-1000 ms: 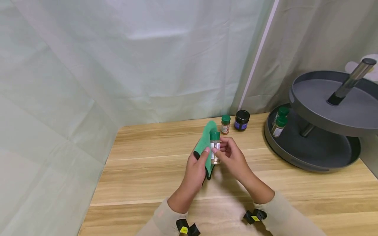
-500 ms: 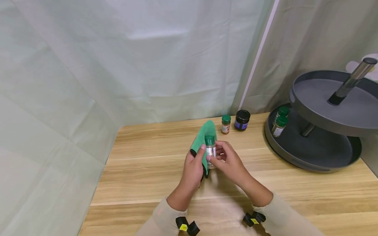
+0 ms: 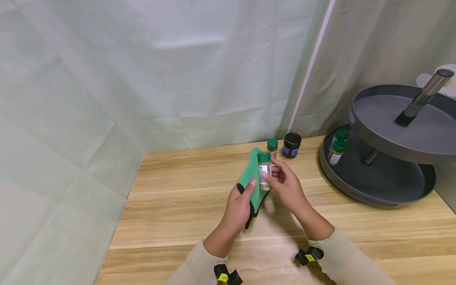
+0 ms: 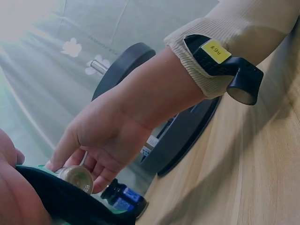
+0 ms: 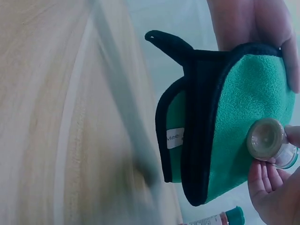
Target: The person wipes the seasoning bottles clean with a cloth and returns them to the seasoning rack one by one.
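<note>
A green cloth with black edging (image 3: 250, 173) is folded in my left hand (image 3: 238, 208), thumb on its near face. Against the cloth stands a spice jar with a green lid (image 3: 264, 171), held upright between the thumb and fingers of my right hand (image 3: 287, 187). The right wrist view shows the base of the spice jar (image 5: 265, 139) close to the terry face of the cloth (image 5: 248, 93); whether they touch there is hard to tell. In the left wrist view the cloth's dark edge (image 4: 65, 199) hides part of the spice jar (image 4: 77, 178).
Behind the hands stand another green-lidded spice jar (image 3: 272, 145) and a black-lidded dark jar (image 3: 292, 145). At right, a two-tier grey turntable (image 3: 377, 200) holds two green-lidded jars (image 3: 336, 152) on its lower tier. A curtain (image 3: 213, 79) hangs behind the wooden table (image 3: 171, 213).
Both hands shift slightly left and toward me, then right and away again, with the cloth and spice jar. The jar now sits higher on the cloth and partly covers the jar behind.
</note>
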Motion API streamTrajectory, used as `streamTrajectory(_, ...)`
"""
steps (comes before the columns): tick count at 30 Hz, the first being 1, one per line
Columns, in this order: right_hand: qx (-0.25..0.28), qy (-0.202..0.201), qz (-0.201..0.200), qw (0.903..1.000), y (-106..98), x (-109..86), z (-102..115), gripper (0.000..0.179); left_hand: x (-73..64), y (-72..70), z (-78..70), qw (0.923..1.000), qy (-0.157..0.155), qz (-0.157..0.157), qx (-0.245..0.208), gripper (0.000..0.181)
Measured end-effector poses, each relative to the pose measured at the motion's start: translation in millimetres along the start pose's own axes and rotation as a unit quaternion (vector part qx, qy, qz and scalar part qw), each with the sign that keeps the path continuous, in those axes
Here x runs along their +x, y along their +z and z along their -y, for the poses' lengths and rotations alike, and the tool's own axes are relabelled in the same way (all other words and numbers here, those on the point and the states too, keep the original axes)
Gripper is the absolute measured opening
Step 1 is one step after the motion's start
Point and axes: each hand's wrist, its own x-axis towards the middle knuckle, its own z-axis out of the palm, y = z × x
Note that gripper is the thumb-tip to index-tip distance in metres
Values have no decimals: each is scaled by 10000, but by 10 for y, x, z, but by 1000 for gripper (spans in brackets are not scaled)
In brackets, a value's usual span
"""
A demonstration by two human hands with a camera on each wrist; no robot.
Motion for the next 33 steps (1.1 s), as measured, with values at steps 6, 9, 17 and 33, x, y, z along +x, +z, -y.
streamTrajectory(6, 102, -10, 184, 9998, 26, -24, 7, 46, -1, 3, 17, 9999, 18, -118, -18, 53)
streamTrajectory(9, -48, -25, 323, 9995, 55, -51, 7, 43, 3, -9, 15, 9997, 6, -252, 34, 53)
streamTrajectory(17, -194, -232, 637, 9975, 139, -120, 21, 38, 30, -66, -18, 9985, 93, -534, 53, 49)
streamTrajectory(33, -508, -291, 274, 9979, 106, -84, 25, 49, 22, -46, -40, 9994, 110, -334, 2, 53)
